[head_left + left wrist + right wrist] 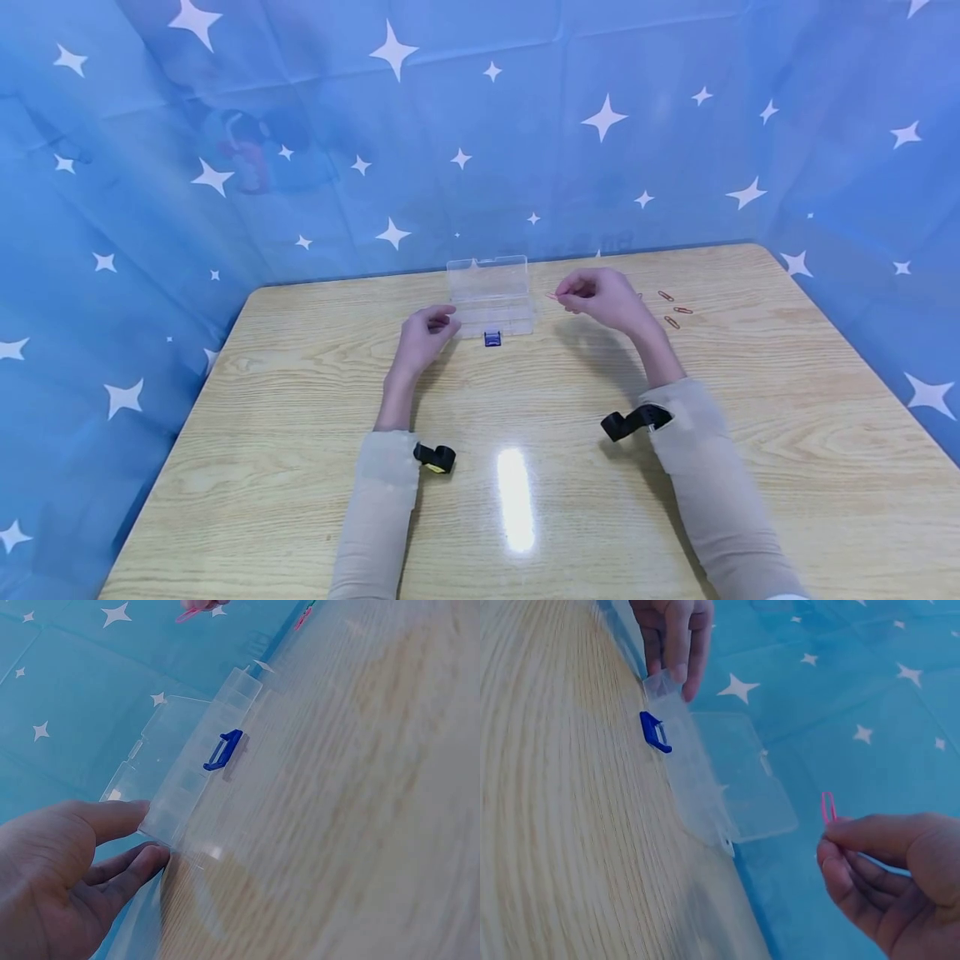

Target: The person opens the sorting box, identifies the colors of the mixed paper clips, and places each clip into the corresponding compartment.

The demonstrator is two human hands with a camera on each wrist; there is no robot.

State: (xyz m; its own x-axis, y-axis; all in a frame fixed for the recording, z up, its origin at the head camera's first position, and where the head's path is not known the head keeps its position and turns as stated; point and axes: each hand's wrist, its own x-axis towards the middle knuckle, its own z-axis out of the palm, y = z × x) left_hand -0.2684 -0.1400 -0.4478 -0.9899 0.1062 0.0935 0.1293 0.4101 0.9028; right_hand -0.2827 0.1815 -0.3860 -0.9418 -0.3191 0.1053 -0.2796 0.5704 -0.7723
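Observation:
A clear plastic box [491, 321] stands at the table's far side, its transparent lid [489, 277] raised at the back. A blue latch [223, 750] is on its front edge. My left hand [426, 337] holds the box's left end between thumb and fingers [124, 874]. Right of the box and above the table, my right hand [603, 298] pinches a pink paper clip [828, 807] between thumb and forefinger, one looped end sticking out. The inside of the box is too faint to make out.
Several paper clips [672, 322] lie on the wooden table [300, 433] to the right of my right hand, one partly hidden by it. A blue star-patterned cloth [480, 117] hangs behind the table's back edge.

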